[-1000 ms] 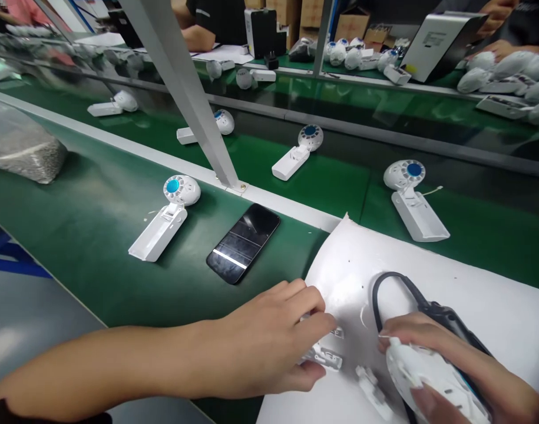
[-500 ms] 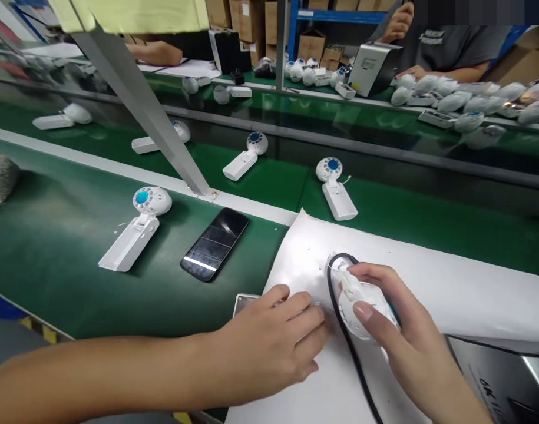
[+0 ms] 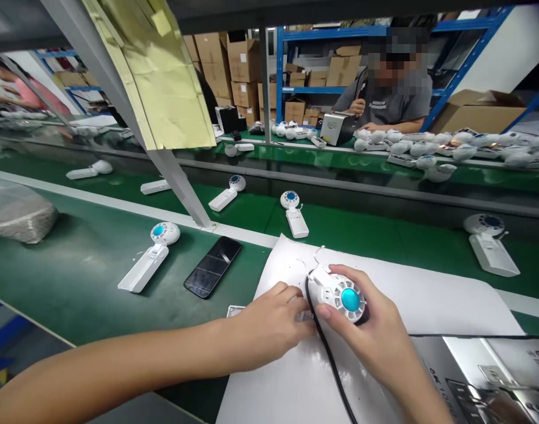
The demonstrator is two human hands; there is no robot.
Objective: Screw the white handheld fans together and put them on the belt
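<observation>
My right hand (image 3: 361,318) holds a round white fan head (image 3: 335,291) between thumb and fingers, its teal-blue hub facing up. Just left of it, my left hand (image 3: 278,324) has its fingers curled down over the white sheet (image 3: 296,377); what lies under them is mostly hidden. A small pale metallic piece (image 3: 235,311) shows beside the back of that hand. Along the fan head's left side runs a black cable (image 3: 328,353), which continues down to the bottom edge.
A black phone (image 3: 213,267) and a white fan unit (image 3: 148,259) lie on the green table at left. Further units (image 3: 294,215) sit on the green belt. A slanted metal post (image 3: 181,182) stands behind. Metal equipment (image 3: 485,377) is at lower right. A person sits opposite.
The view has tilted up and shifted. The fan head has turned in my right hand, so its teal hub now faces up. My left hand remains beside it.
</observation>
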